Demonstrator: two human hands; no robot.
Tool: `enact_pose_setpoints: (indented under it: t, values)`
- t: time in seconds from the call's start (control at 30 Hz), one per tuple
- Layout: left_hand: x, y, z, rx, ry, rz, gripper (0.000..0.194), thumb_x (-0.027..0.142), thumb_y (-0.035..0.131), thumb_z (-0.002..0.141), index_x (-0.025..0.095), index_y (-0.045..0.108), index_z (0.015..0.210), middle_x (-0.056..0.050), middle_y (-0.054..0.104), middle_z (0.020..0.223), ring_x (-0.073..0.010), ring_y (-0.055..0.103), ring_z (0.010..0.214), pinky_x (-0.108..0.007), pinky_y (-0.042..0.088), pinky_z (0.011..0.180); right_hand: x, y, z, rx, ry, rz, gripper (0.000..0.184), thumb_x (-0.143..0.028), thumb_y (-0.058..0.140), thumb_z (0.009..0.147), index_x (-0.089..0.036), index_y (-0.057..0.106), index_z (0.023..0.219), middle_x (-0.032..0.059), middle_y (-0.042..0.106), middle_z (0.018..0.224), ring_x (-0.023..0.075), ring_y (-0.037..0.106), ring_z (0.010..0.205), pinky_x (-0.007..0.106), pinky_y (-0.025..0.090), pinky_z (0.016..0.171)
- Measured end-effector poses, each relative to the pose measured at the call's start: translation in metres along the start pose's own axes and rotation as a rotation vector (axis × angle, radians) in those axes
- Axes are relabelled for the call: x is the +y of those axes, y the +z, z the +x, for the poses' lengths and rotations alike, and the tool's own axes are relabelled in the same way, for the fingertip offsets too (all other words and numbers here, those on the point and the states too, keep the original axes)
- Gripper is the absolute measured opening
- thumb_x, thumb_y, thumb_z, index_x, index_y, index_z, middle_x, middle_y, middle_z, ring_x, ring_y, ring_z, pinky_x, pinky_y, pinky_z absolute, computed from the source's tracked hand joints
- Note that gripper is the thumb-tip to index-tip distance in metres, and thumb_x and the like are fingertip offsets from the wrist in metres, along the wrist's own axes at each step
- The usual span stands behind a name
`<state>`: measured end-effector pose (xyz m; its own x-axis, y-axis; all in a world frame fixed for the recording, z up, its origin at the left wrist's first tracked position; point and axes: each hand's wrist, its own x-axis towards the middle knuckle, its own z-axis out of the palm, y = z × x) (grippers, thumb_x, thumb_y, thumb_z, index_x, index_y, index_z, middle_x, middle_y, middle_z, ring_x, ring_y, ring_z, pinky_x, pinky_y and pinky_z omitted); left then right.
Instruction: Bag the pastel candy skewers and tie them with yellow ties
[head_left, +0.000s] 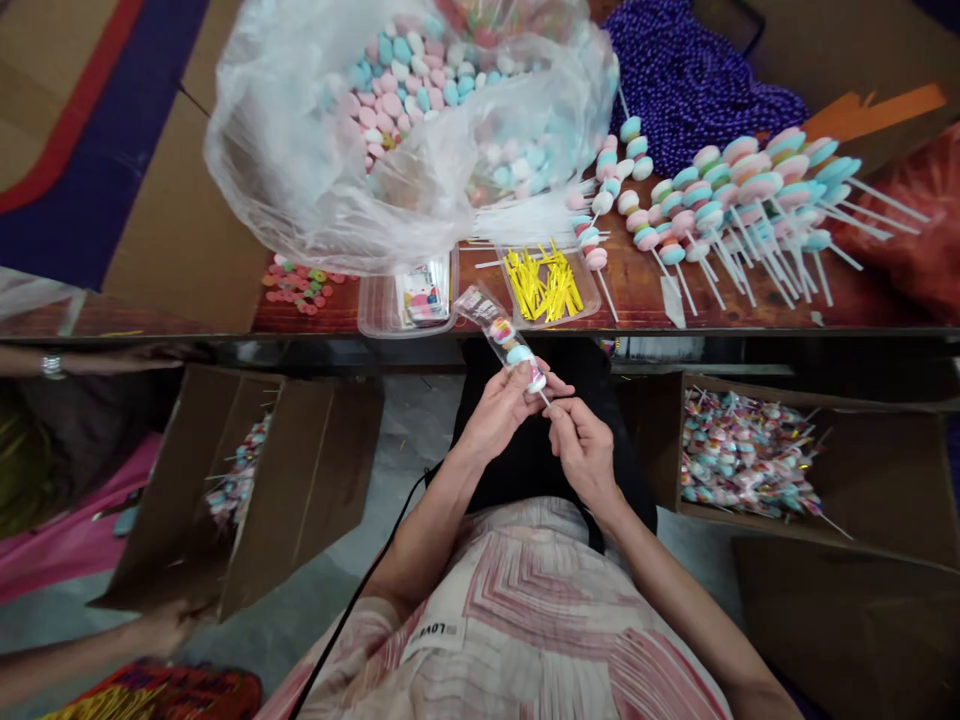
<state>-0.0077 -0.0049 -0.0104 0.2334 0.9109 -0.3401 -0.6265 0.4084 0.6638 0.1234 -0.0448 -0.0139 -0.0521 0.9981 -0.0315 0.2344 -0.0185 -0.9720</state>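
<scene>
Both hands are raised over the lap, just below the table edge (675, 322). The left hand (501, 410) is closed around the lower end of a candy skewer (512, 345) in a clear wrapper; the wrapped end points up and to the left, towards the table. The right hand (581, 445) sits just beside the left, its thumb and forefinger pinched on the thin stick (545, 398) that protrudes from the bottom of the wrapper. The two hands are close together, fingertips nearly touching.

On the table, directly above the hands, a clear tray (589, 295) holds yellow twist ties (541, 285). To its left stands a second clear tray (375, 315) with a small card inside. A large clear bag (315, 160) of pink, blue and white candy discs lies behind them. To the right, unwrapped skewers (750, 190) lie fanned out, next to a heap of purple beads (690, 70).

A cardboard box (862, 470) of wrapped skewers stands at the person's right, under the table. Another box (285, 470) stands at the left. Another person's arm (97, 360) with a wristwatch is visible at the left edge.
</scene>
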Motion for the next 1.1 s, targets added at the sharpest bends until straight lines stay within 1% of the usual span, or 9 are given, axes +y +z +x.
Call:
enact_pose_setpoints:
  t: [0.1, 0.17, 0.23, 0.33, 0.53, 0.67, 0.8, 0.93, 1.1]
  values:
    - [0.011, -0.008, 0.003, 0.1, 0.038, 0.003, 0.044, 0.054, 0.07, 0.084, 0.014, 0.067, 0.102, -0.013, 0.075, 0.104, -0.0272, 0.073, 0.103, -0.04, 0.052, 0.095, 0.0, -0.008, 0.0, -0.035, 0.025, 0.016, 0.022, -0.034, 0.048, 0.099, -0.02, 0.06, 0.085, -0.0081, 0.046, 0.048, 0.0077, 0.042, 0.043, 0.022, 0.033, 0.047]
    - [0.018, -0.011, 0.007, 0.22, 0.106, -0.008, 0.04, 0.052, 0.069, 0.085, 0.014, 0.067, 0.1, -0.012, 0.076, 0.102, -0.0256, 0.074, 0.1, -0.039, 0.053, 0.093, 0.002, -0.014, -0.001, -0.091, 0.023, -0.002, 0.022, -0.034, 0.049, 0.099, -0.02, 0.061, 0.086, -0.0079, 0.046, 0.048, 0.0077, 0.042, 0.043, 0.022, 0.032, 0.046]
    - [0.023, -0.013, 0.01, 0.277, 0.133, -0.016, 0.035, 0.047, 0.072, 0.084, 0.015, 0.066, 0.097, -0.009, 0.077, 0.096, -0.0241, 0.075, 0.094, -0.037, 0.054, 0.089, 0.003, -0.018, -0.002, -0.134, 0.014, -0.029, 0.021, -0.034, 0.05, 0.098, -0.02, 0.061, 0.086, -0.0075, 0.047, 0.049, 0.0075, 0.042, 0.043, 0.023, 0.031, 0.047]
    - [0.026, -0.012, 0.014, 0.286, 0.166, -0.046, 0.029, 0.042, 0.073, 0.085, 0.015, 0.066, 0.091, -0.006, 0.076, 0.086, -0.0212, 0.076, 0.085, -0.032, 0.055, 0.083, 0.005, -0.02, -0.004, -0.184, 0.058, 0.024, 0.021, -0.035, 0.053, 0.097, -0.02, 0.062, 0.087, -0.0073, 0.047, 0.05, 0.0075, 0.041, 0.044, 0.023, 0.031, 0.048]
    - [0.016, -0.009, 0.016, 0.267, 0.246, -0.138, 0.028, 0.044, 0.068, 0.088, 0.016, 0.065, 0.089, -0.002, 0.073, 0.083, -0.0175, 0.075, 0.082, -0.026, 0.054, 0.074, 0.002, -0.016, -0.001, -0.256, 0.36, 0.606, 0.025, -0.037, 0.064, 0.091, -0.018, 0.065, 0.076, -0.0107, 0.036, 0.04, 0.0051, 0.028, 0.038, 0.023, 0.035, 0.048]
    - [0.006, -0.004, 0.015, 0.228, 0.204, -0.1, 0.031, 0.046, 0.067, 0.089, 0.016, 0.063, 0.093, -0.002, 0.073, 0.083, -0.0172, 0.074, 0.079, -0.028, 0.054, 0.078, -0.002, -0.005, 0.005, -0.251, 0.49, 0.79, 0.022, -0.035, 0.07, 0.085, -0.017, 0.064, 0.073, -0.0124, 0.033, 0.039, 0.0028, 0.021, 0.036, 0.022, 0.033, 0.046]
    - [0.005, -0.002, 0.013, 0.251, 0.186, -0.07, 0.03, 0.046, 0.064, 0.091, 0.017, 0.062, 0.091, -0.001, 0.071, 0.08, -0.0162, 0.074, 0.078, -0.03, 0.054, 0.084, 0.0, 0.006, 0.008, -0.153, 0.436, 0.695, 0.026, -0.04, 0.069, 0.084, -0.017, 0.063, 0.073, -0.0117, 0.036, 0.039, 0.0038, 0.025, 0.036, 0.023, 0.035, 0.046]
    - [0.007, -0.004, 0.013, 0.277, 0.159, -0.032, 0.03, 0.046, 0.067, 0.089, 0.017, 0.061, 0.093, -0.002, 0.071, 0.083, -0.0159, 0.073, 0.077, -0.029, 0.053, 0.079, 0.006, 0.008, 0.004, -0.133, 0.335, 0.49, 0.029, -0.044, 0.064, 0.088, -0.018, 0.062, 0.075, -0.0104, 0.039, 0.039, 0.0066, 0.033, 0.037, 0.023, 0.034, 0.045]
    - [-0.004, 0.001, 0.011, 0.243, 0.104, -0.007, 0.033, 0.046, 0.071, 0.086, 0.017, 0.061, 0.097, -0.002, 0.069, 0.081, -0.0159, 0.073, 0.078, -0.024, 0.052, 0.069, 0.004, 0.018, 0.006, -0.045, 0.204, 0.278, 0.031, -0.044, 0.057, 0.092, -0.019, 0.058, 0.073, -0.0075, 0.046, 0.045, 0.0074, 0.039, 0.041, 0.022, 0.032, 0.046]
